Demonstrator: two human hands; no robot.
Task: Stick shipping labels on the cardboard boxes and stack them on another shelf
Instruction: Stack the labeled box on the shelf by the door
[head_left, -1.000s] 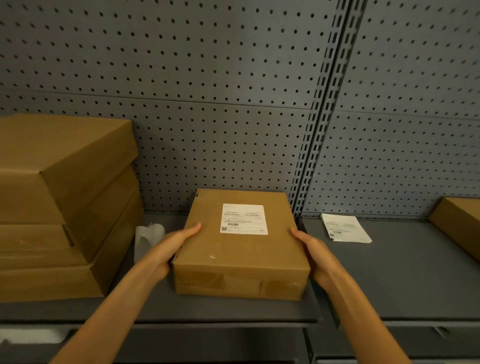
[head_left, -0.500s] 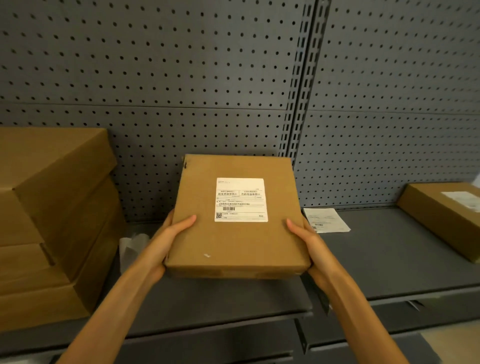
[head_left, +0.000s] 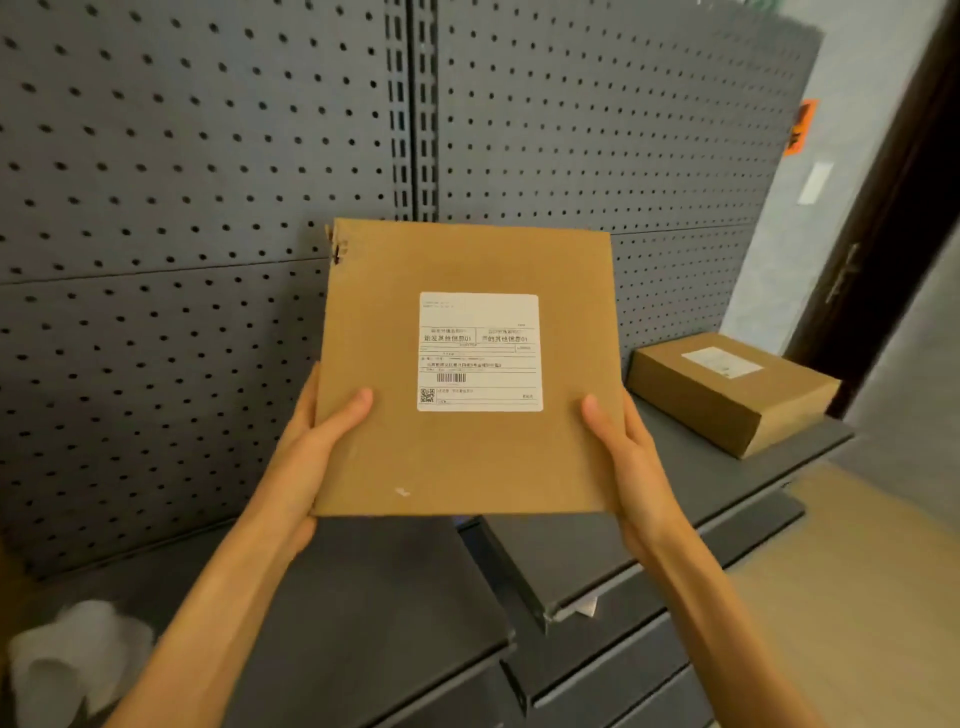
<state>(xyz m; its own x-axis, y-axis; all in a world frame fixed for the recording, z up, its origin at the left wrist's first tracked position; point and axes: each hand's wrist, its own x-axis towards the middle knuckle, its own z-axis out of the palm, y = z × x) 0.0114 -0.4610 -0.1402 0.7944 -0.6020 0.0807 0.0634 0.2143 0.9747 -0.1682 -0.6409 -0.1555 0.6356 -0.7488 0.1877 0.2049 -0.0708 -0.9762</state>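
The labelled box (head_left: 467, 374) is gripped at its sides by the left hand (head_left: 306, 447) and the right hand (head_left: 631, 457), thumbs on top, held clear of the shelf (head_left: 363, 597), presumably for carrying toward the stacked box (head_left: 727, 395).

a stockroom or shop backroom: grey pegboard wall (head_left: 208, 234), metal shelves (head_left: 727, 467), a labelled cardboard box (head_left: 727, 389) on one.

Both hands grip a flat brown cardboard box (head_left: 467, 441) bearing a white label, held in the air. Below the grip, the dark grey metal shelf (head_left: 374, 613) lies bare. Behind the grip the grey perforated back panel (head_left: 182, 260) closes the way. Right of the grip, a second labelled brown cardboard box (head_left: 727, 395) occupies the far shelf end. Down to the left, crumpled white backing paper (head_left: 72, 660) lies on the shelf.
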